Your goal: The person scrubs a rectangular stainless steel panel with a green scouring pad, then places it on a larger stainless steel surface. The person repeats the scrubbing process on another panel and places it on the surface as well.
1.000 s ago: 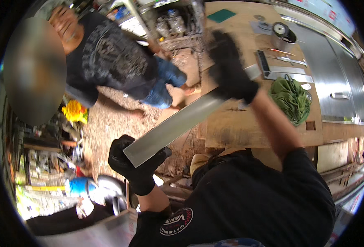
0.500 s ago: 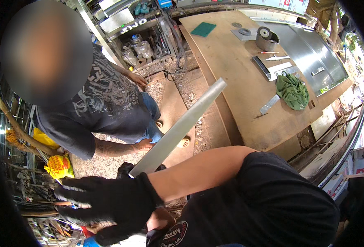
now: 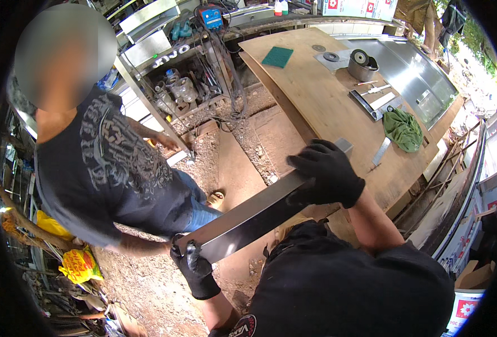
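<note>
A long rectangular metal tube (image 3: 254,216) lies slanted across the middle of the view, its brushed upper face lit and its near side dark. My left hand (image 3: 194,268), in a black glove, grips the lower left end with the thumb over the near side. Near the upper right end, my right hand (image 3: 328,175), also black-gloved, is closed over the tube from above. The tube's far side is hidden. Its upper right end overlaps the table's near edge in view.
Beyond the tube is a wooden table (image 3: 293,78) bearing a green scouring pad (image 3: 277,57), abrasive discs (image 3: 331,57), a caliper (image 3: 376,90), a green cloth (image 3: 402,129) and a metal sheet (image 3: 414,62). A person (image 3: 119,163) stands close on the left. A yellow bag (image 3: 80,266) sits at lower left.
My right hand, open and reaching across to the lower left before, is now closed on the tube's upper right end. The tube has tilted flatter and turned, showing two faces.
</note>
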A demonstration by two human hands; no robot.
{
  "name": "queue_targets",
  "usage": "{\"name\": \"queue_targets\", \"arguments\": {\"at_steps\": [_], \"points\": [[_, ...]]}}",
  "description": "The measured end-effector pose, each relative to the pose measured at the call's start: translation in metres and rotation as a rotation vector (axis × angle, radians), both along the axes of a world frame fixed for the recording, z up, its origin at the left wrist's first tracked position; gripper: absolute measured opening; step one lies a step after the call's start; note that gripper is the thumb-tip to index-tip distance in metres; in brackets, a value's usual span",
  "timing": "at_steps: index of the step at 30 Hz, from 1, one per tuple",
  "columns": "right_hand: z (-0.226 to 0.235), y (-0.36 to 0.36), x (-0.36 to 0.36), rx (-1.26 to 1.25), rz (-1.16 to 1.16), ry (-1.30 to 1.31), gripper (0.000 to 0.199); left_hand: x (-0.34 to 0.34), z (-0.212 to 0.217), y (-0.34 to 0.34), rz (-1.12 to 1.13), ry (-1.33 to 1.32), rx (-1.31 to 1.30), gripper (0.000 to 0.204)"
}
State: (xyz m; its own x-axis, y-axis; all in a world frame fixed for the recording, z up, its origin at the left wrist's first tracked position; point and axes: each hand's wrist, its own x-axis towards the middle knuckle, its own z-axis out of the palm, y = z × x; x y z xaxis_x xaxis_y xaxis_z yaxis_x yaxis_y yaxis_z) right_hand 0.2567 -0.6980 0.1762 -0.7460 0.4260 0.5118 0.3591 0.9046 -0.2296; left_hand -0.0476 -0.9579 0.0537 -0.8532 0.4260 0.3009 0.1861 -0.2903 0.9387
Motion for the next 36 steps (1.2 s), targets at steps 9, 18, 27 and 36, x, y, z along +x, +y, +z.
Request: {"name": "queue_targets", "arguments": {"at_steps": [9,18,27,36], "points": [[-0.049,0.131,0.025,-0.169,-0.438,-0.307,0.055,-0.088,-0.041,0.201,-0.481,-0.367,-0.179,0.021],[-0.146,0.287,0.051,-0.435,-0.888,-0.351,0.064,-0.048,-0.016,0.585,-1.181,0.134,-0.474,0.03],[-0.191,0.285,0.108,-0.565,-1.451,-0.195,0.075,0.107,-0.057,0.783,-1.262,0.687,-0.9,0.063],[-0.163,0.306,0.082,-0.718,-1.75,-0.398,0.083,0.12,-0.035,0.815,-1.398,0.943,-0.834,0.057]]}}
